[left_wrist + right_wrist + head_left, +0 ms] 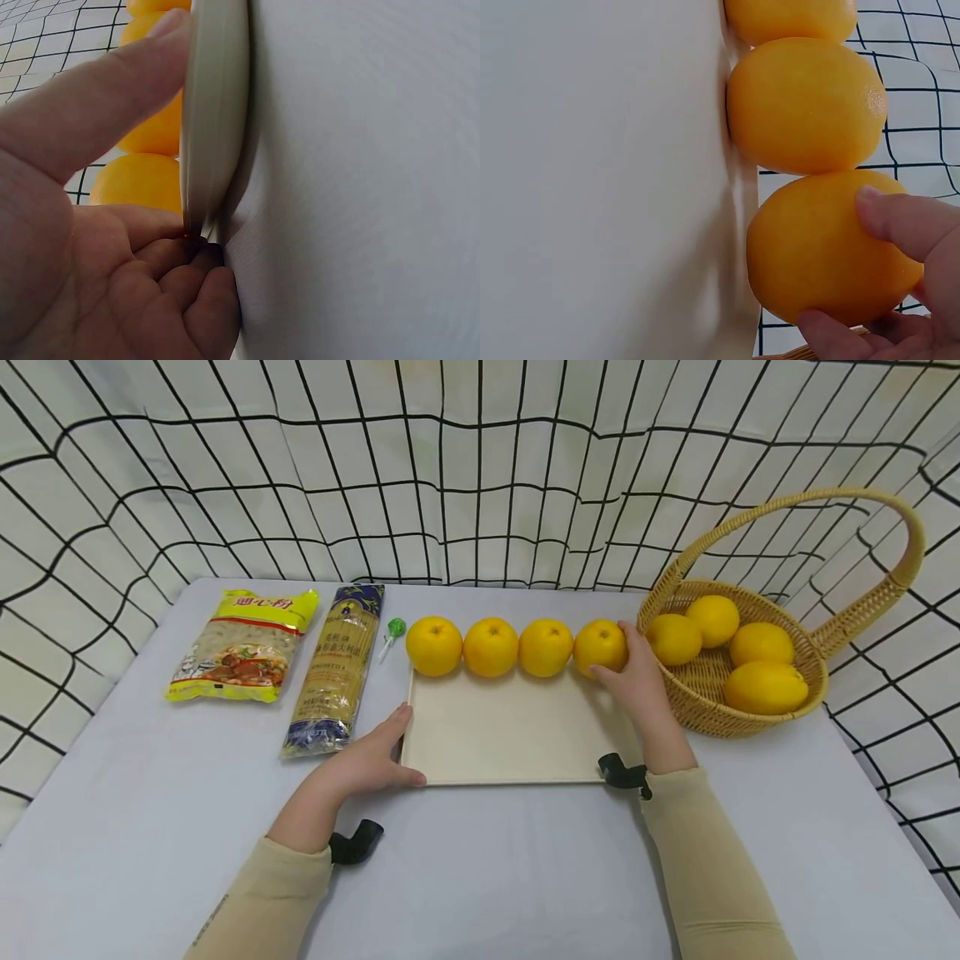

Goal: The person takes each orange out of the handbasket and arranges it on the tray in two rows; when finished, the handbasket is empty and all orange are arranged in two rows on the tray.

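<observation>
A cream rectangular tray [517,735] lies on the table, with several yellow lemons [491,647] in a row along its far edge. My right hand [636,681] grips the rightmost lemon [600,647]; in the right wrist view, thumb and fingers lie around that lemon [817,247], which touches its neighbour [806,105]. At the tray's near left corner, my left hand [367,760] holds the rim. The left wrist view shows the thumb over the tray edge [214,105] and the other fingers curled against its side, their tips partly hidden.
A wicker basket [697,706] with a tall handle holds several more lemons, close beside my right hand. Left of the tray lie a green lollipop [396,627], a spaghetti packet [335,672] and a yellow bag of pasta [243,647]. Black-grid white fabric [480,468] surrounds the table.
</observation>
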Tool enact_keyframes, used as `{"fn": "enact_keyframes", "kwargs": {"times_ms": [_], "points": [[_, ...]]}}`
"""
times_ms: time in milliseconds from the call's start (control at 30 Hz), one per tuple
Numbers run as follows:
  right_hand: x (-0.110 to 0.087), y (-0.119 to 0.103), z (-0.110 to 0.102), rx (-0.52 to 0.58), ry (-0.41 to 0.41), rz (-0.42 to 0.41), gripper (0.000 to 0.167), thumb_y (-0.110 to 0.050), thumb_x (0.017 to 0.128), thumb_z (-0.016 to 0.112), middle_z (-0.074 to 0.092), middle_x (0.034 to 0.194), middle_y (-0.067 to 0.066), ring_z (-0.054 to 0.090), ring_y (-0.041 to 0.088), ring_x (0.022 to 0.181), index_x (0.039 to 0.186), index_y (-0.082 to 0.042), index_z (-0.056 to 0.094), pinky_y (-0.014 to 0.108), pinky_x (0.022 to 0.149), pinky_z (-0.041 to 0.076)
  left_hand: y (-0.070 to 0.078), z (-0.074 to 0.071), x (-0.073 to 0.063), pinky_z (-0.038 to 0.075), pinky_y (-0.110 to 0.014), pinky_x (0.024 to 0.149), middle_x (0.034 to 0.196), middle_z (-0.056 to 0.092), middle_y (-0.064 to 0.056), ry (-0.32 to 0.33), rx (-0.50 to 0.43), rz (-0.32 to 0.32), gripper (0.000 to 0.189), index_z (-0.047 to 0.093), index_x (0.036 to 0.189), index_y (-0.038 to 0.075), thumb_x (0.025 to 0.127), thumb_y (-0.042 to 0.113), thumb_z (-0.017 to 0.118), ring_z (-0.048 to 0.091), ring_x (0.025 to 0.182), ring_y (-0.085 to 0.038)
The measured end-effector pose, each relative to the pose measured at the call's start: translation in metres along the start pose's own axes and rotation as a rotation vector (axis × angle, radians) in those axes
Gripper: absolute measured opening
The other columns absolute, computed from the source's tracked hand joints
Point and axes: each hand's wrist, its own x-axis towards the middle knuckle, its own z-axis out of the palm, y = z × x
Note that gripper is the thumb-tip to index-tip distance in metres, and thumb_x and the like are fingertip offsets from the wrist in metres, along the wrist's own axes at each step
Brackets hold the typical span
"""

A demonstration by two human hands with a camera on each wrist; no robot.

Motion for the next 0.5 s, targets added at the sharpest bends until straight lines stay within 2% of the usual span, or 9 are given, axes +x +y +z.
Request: {"fn": "enact_keyframes", "kwargs": {"times_ms": [500], "points": [[0.006, 0.013, 0.004, -0.039, -0.083, 0.011, 0.084, -0.022, 0.085, 0.063, 0.014, 0.152, 0.012, 0.017, 0.032, 0.139, 0.147, -0.018, 0.006, 0.048, 0.113, 0.015, -0.002, 0.001, 0.001, 0.009, -0.049, 0.113, 0.153, -0.001, -0.017, 0.004, 0.001, 0.012, 0.105, 0.003, 0.145, 0.0, 0.073, 0.029, 0.074, 0.002, 0.141, -0.033]]}}
